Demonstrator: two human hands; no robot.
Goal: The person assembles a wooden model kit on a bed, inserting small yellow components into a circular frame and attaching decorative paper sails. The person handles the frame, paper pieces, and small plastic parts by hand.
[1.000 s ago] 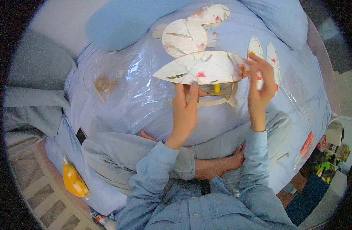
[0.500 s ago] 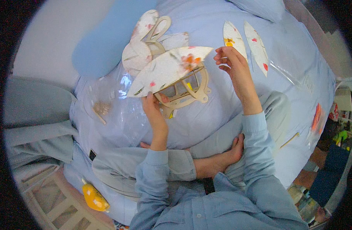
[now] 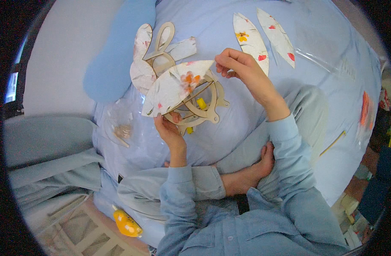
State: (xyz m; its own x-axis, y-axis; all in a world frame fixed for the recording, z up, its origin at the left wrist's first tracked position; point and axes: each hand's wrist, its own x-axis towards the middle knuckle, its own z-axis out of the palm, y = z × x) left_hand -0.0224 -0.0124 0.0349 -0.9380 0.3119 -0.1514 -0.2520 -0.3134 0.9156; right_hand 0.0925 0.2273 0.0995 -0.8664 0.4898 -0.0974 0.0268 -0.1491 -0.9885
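Note:
My left hand (image 3: 170, 134) grips a light wooden lantern frame (image 3: 212, 114) with curved ribs and round-ended tabs at its edge. A leaf-shaped white paper panel (image 3: 172, 90), decorated with an orange flower and red petals, lies over the frame's upper side. My left thumb and fingers are at its lower left tip. Beside the panel's upper right tip is my right hand (image 3: 243, 70), its fingers curled together; whether they hold anything is hidden. Yellow pieces (image 3: 201, 103) show inside the frame. Behind it lies a wooden rabbit-head shape (image 3: 142, 72), partly covered in white paper.
Two more leaf-shaped paper panels (image 3: 281, 37) lie at the far right. A clear plastic bag (image 3: 123, 130) with small tan pieces is at left. A thin yellow stick (image 3: 332, 144) and a red-orange packet (image 3: 366, 112) lie right. A yellow bottle-like item (image 3: 127, 222) rests lower left.
My right hand's fingers have curled closer together beside the panel's tip. My left hand keeps its hold, with the frame tilted a little differently. The whole view has shifted.

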